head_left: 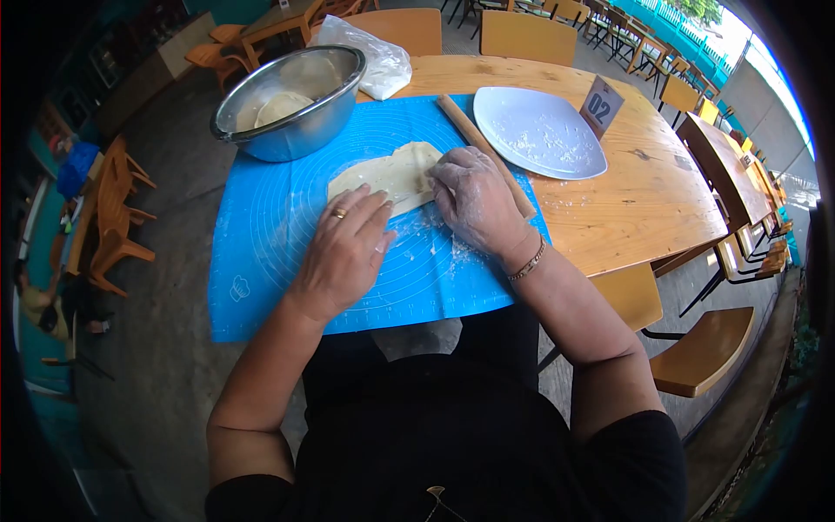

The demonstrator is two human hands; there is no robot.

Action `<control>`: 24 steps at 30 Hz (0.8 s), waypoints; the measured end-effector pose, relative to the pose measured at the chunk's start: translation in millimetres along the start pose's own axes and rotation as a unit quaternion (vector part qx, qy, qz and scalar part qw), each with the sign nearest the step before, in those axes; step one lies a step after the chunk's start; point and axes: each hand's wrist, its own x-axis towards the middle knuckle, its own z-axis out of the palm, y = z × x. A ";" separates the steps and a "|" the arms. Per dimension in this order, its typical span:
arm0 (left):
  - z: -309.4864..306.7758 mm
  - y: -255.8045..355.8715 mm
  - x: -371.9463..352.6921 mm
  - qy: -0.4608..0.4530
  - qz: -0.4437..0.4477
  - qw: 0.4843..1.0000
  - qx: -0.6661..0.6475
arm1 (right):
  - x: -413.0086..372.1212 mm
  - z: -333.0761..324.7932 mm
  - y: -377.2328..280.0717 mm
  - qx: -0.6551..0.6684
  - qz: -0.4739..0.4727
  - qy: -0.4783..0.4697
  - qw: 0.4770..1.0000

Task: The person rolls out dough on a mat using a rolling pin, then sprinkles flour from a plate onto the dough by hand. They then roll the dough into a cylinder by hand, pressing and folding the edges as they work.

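Note:
A flattened sheet of pale dough (396, 177) lies on the blue baking mat (261, 278), which is printed with rings. My left hand (344, 248), with a ring on one finger, rests on the dough's left end, its fingers stretched out. At the right end my right hand (477, 198), dusted with flour, has its fingers curled in and closed on the dough's edge. Its fingertips are partly hidden. Just beyond that hand a wooden rolling pin (467, 127) lies slantwise along the mat's right side. Loose flour is scattered over the mat below the dough.
A metal bowl (300, 143) with a dough ball (283, 106) inside stands at the back left. Behind it sits a clear plastic bag (380, 63). A floury white plate (531, 117) and a "02" card (601, 106) are on the wooden table (648, 196). Chairs surround it.

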 end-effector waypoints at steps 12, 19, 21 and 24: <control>12.4 4.0 -11.5 -0.168 -0.058 0.981 0.072 | -18.6 18.3 -18.2 -0.067 -0.094 -0.081 0.990; 12.1 2.8 -6.1 -0.202 -0.101 0.970 0.088 | -14.0 22.1 -21.3 -0.123 -0.046 -0.124 0.983; 14.0 -0.3 -2.9 -0.197 -0.111 0.970 0.092 | -11.9 25.2 -19.9 -0.127 -0.031 -0.123 0.984; 15.5 -0.5 -1.5 -0.179 -0.122 0.971 0.103 | -10.1 29.3 -14.4 -0.120 -0.032 -0.124 0.984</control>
